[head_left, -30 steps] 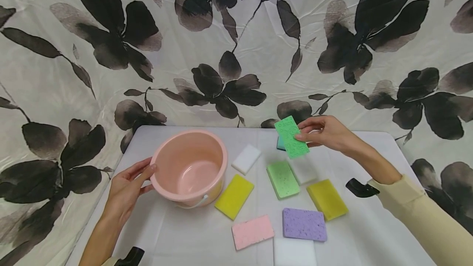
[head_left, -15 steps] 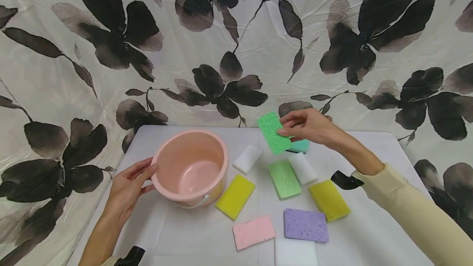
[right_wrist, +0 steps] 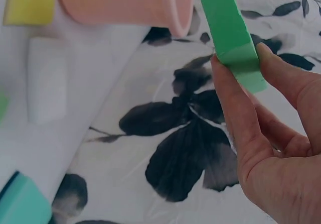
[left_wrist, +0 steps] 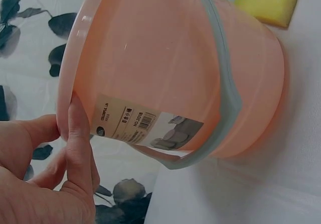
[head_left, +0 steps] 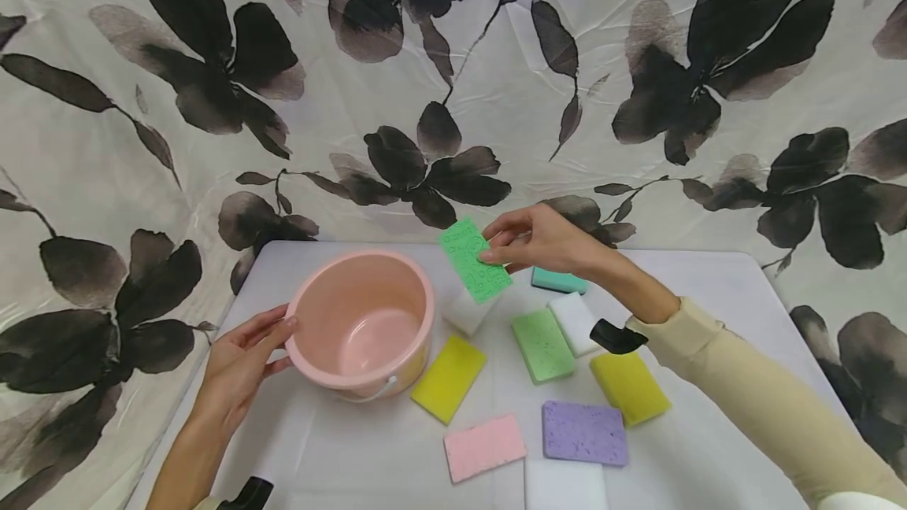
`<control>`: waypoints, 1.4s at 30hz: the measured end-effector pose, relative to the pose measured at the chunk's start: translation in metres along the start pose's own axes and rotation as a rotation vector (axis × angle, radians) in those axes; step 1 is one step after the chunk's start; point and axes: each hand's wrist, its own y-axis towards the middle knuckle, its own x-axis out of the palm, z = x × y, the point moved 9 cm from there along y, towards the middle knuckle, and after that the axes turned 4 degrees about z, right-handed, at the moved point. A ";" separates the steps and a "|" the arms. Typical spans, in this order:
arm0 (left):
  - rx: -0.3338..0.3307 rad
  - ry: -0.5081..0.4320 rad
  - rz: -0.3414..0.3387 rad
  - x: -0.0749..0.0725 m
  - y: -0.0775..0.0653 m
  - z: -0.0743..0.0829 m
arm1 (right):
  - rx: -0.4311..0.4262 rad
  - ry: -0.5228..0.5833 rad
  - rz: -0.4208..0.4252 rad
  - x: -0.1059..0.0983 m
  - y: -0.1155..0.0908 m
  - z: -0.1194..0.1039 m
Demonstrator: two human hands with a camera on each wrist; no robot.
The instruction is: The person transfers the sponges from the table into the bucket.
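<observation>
A pink bucket stands on the left part of the table, its inside bare as far as the head view shows. My left hand pinches its rim on the left side; the left wrist view shows thumb and fingers either side of the rim. A bright green sponge is held up in the air by my right hand, right of the bucket and above a white sponge. In the right wrist view the thumb and fingers pinch the green sponge by its edges.
Right of the bucket lie a yellow sponge, a pink sponge, a light green sponge, a purple sponge, a second yellow sponge, a teal sponge and more white ones. A floral cloth hangs behind the table.
My right hand has carried the green sponge leftward, from above the teal sponge towards the bucket. The teal sponge has come into fuller view. My left hand stays at the bucket's rim.
</observation>
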 end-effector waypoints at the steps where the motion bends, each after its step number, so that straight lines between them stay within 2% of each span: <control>1: 0.001 -0.010 -0.007 0.001 0.000 0.000 | -0.005 -0.005 -0.006 0.003 0.002 -0.001; 4: 0.011 -0.034 -0.024 0.002 -0.001 0.001 | -0.017 -0.005 -0.030 0.012 0.009 -0.006; 11: -0.001 -0.042 -0.019 0.003 -0.001 0.001 | -0.038 -0.002 -0.091 0.036 0.023 -0.019; 19: 0.005 -0.061 -0.026 0.004 -0.002 0.000 | -0.059 -0.016 -0.130 0.063 0.037 -0.023; 24: 0.021 -0.062 -0.029 0.004 -0.003 0.001 | -0.084 -0.068 -0.154 0.080 0.043 -0.025; 29: 0.020 -0.064 -0.020 0.002 -0.004 0.000 | -0.091 -0.041 -0.206 0.102 0.049 -0.024; 37: 0.030 -0.074 0.002 0.001 -0.009 -0.003 | -0.131 -0.237 -0.182 0.129 0.057 -0.023; 42: 0.035 -0.073 0.005 0.001 -0.012 -0.005 | -0.114 -0.257 -0.223 0.151 0.058 -0.019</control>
